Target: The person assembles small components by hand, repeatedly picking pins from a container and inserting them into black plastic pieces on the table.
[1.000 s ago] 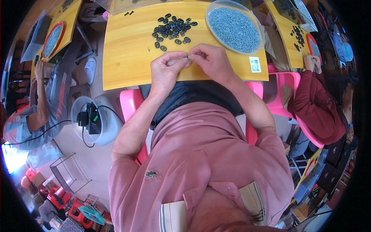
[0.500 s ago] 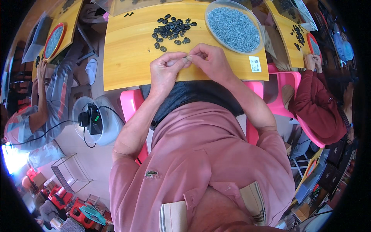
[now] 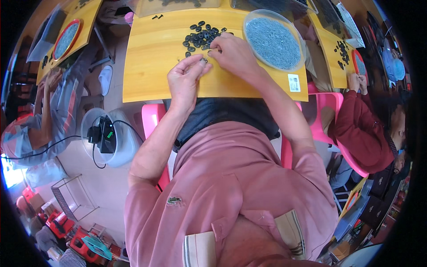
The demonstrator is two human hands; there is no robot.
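1. My left hand [image 3: 183, 81] is pinching a part [image 3: 203, 60], near side of the pile [image 3: 199, 38]; loose grip could drop it.
2. My right hand [image 3: 235, 52]'s at its right edge, can't tell if pinching; clumsy bump might scatter pieces.

On your left, a pale slipper [image 3: 105, 80] lies on the floor; nearer, a translucent tub [image 3: 126, 149] has a black power adapter [image 3: 106, 141] and cables in it. Farther to your left is a co-worker in grey [image 3: 35, 138]. At your near left stand a metal rack [image 3: 63, 204] and red plastic stools [image 3: 81, 243], a teal basket [image 3: 97, 247] among them. On your right, a co-worker in dark red [image 3: 362, 131] sits on a pink chair [image 3: 320, 129].
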